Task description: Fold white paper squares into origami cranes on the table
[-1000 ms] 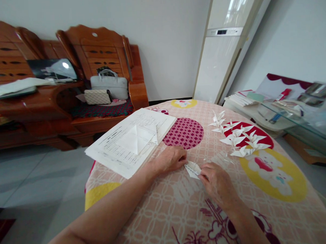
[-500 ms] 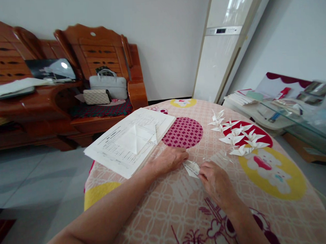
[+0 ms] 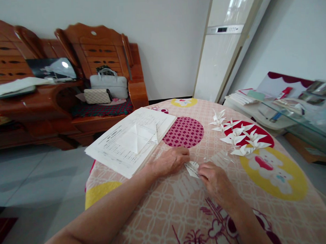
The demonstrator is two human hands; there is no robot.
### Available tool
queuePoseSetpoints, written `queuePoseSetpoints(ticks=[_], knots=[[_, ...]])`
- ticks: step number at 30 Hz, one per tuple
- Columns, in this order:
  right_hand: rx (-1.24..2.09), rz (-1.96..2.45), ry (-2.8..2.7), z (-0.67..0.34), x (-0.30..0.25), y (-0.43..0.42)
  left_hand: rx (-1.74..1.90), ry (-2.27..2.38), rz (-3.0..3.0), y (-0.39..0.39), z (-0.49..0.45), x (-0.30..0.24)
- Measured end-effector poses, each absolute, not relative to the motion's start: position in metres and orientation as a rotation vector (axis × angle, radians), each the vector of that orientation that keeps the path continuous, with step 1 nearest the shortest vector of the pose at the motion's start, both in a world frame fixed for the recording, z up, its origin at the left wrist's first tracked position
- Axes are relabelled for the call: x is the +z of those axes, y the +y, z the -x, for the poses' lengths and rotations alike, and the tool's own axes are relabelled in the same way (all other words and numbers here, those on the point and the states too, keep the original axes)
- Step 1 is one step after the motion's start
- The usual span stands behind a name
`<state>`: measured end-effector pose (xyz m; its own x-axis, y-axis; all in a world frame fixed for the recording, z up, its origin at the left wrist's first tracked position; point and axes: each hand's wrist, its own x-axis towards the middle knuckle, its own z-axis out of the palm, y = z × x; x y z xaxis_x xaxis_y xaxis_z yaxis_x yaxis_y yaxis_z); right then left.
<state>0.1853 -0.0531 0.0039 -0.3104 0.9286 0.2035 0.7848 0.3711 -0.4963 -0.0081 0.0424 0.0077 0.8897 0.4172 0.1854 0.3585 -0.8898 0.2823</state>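
A small folded piece of printed paper [image 3: 192, 169] lies between my hands, low over the tablecloth. My left hand [image 3: 173, 160] is closed on its left end, with the fingertips hidden behind the knuckles. At its right end, my right hand [image 3: 214, 177] pinches the paper between thumb and fingers. Several white folded paper cranes [image 3: 244, 138] stand in a group to the right, beyond my right hand. To the left a stack of printed sheets [image 3: 110, 153] carries a creased paper square [image 3: 136, 137].
The round table has a patterned pink tablecloth [image 3: 156, 215]. Small paper scraps [image 3: 229, 159] lie near the cranes. A glass-topped side table [image 3: 295, 130] with papers and odds and ends stands at right. Behind are a wooden bench [image 3: 100, 49] with bags and a tall white cabinet-like unit [image 3: 219, 58].
Both hands keep hold of the folded paper and have barely moved. The paper's right part is now more covered by my right fingers. The whole view has shifted very slightly.
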Motion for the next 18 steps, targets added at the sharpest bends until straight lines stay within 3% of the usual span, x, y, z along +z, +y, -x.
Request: queuePoseSetpoints(ticks=[18], knots=[[0.549, 1.518, -2.113, -0.199, 0.009, -0.050, 0.437, 0.454, -2.714, 0.036, 0.001, 0.002]])
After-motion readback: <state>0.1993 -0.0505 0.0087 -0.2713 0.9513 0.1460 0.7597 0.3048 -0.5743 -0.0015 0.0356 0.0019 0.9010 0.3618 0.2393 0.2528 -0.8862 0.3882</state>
